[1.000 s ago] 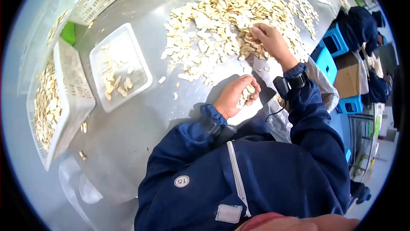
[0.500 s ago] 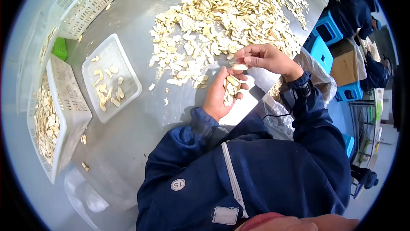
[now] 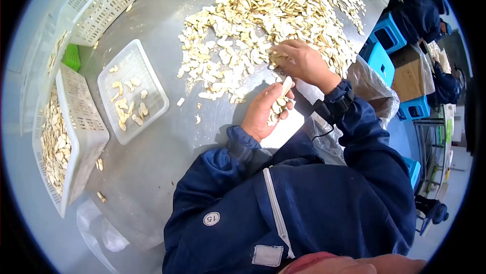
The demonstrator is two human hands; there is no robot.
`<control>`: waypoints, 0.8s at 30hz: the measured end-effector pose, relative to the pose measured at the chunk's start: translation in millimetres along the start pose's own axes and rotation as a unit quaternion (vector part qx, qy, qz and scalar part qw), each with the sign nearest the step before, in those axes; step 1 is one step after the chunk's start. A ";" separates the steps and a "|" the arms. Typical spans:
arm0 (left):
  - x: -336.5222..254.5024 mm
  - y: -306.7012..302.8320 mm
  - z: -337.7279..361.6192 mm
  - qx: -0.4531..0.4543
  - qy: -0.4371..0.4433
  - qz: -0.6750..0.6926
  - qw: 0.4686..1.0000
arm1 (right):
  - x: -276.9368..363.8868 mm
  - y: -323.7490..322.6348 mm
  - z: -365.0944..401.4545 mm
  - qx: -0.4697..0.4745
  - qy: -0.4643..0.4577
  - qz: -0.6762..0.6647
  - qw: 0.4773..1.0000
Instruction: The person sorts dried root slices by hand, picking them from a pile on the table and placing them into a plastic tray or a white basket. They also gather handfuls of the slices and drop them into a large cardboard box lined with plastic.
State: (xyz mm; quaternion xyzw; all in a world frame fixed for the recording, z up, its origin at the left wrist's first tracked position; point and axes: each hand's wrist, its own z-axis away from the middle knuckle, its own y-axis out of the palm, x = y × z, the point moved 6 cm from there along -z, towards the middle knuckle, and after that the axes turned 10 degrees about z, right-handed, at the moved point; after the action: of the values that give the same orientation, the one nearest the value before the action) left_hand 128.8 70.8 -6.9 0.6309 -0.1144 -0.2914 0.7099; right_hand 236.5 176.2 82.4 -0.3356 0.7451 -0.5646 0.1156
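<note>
My left hand (image 3: 263, 110) is curled palm up around several pale dried slices (image 3: 280, 103), with one longer slice sticking up by the thumb. Just beyond it, my right hand (image 3: 302, 63) reaches down over the near edge of a big pile of the same dried slices (image 3: 273, 11). Its fingers are bent and touch the pile; the fingertips are partly hidden, so what they grip, if anything, does not show. Cream and brownish edges mark the slices, whose exact kind I cannot make out.
A shallow white tray (image 3: 161, 103) with several slices lies left on the metal table (image 3: 147, 173). Farther left stands a white basket (image 3: 86, 122) full of slices. A clear plastic bag (image 3: 377, 92) hangs at the right edge, near blue stools (image 3: 380, 64) and people in dark clothing (image 3: 415, 18).
My right hand has moved from above my left hand up to the pile. The slice it held now appears to lie in my left hand, pointing up.
</note>
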 end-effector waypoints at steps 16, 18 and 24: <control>0.4 -8.1 -1.8 -0.002 0.012 0.023 1.000 | 8.2 1.5 4.7 0.208 0.083 -0.299 0.927; 1.3 -11.0 -3.2 0.006 0.010 0.036 0.999 | 15.0 3.9 6.3 0.243 0.047 -0.305 0.920; 1.5 -6.7 -3.1 -0.014 0.000 0.049 0.999 | -16.6 2.9 17.6 0.223 0.196 -0.360 0.884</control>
State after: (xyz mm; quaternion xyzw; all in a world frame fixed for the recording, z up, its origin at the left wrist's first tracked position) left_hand 129.8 72.2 -14.3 0.6142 -0.1410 -0.2577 0.7324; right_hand 257.5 173.6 70.5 -0.4288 0.4344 -0.7732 -0.1721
